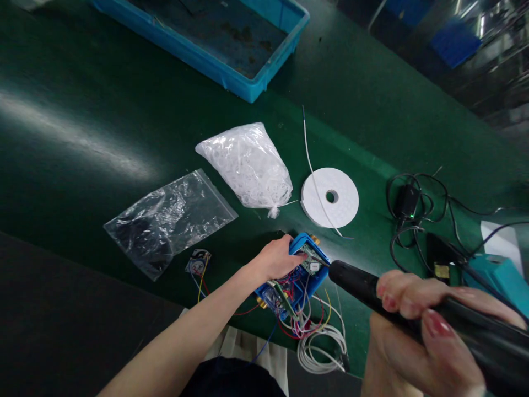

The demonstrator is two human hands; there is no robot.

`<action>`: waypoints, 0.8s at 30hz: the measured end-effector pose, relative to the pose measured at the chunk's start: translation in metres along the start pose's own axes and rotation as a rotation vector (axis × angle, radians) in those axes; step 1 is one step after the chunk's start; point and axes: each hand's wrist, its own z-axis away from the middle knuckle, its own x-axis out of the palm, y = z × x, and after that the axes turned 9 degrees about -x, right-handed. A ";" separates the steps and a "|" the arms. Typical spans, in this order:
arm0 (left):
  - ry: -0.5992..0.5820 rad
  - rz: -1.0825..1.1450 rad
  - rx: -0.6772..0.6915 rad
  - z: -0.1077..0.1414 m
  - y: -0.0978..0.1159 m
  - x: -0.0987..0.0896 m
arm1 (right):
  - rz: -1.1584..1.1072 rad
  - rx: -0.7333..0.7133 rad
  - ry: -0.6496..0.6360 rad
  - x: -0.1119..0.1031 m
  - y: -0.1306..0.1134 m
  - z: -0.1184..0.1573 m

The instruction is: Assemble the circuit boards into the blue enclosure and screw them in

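Observation:
A blue plastic housing [317,282] with green circuit boards and many coloured wires sits near the table's front edge. My left hand [281,257] is closed on the housing's upper left side, its fingertips at the board [309,261] inside. My right hand [430,325] is wrapped round a thick black electric screwdriver [363,284], whose tip reaches the board's right side. A coil of grey cable [318,350] lies just below the housing. Left of my left forearm is a small round part [198,262] with red, yellow and blue wires.
A white tape roll [345,201], a bag of white rings [248,165] and a clear zip bag [173,220] lie beyond the housing. A blue tray [248,88] stands at the back. Black cables with an adapter [407,201] and a teal device [496,275] are at right.

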 end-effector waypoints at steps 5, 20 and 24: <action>-0.010 -0.007 -0.021 -0.003 0.000 -0.001 | 0.145 -0.249 0.205 -0.063 0.002 -0.006; 0.072 0.132 0.140 0.001 -0.001 -0.005 | 0.427 0.020 0.550 -0.162 0.065 0.052; 0.141 0.161 0.234 0.005 0.002 -0.007 | 0.428 0.032 0.573 -0.162 0.065 0.050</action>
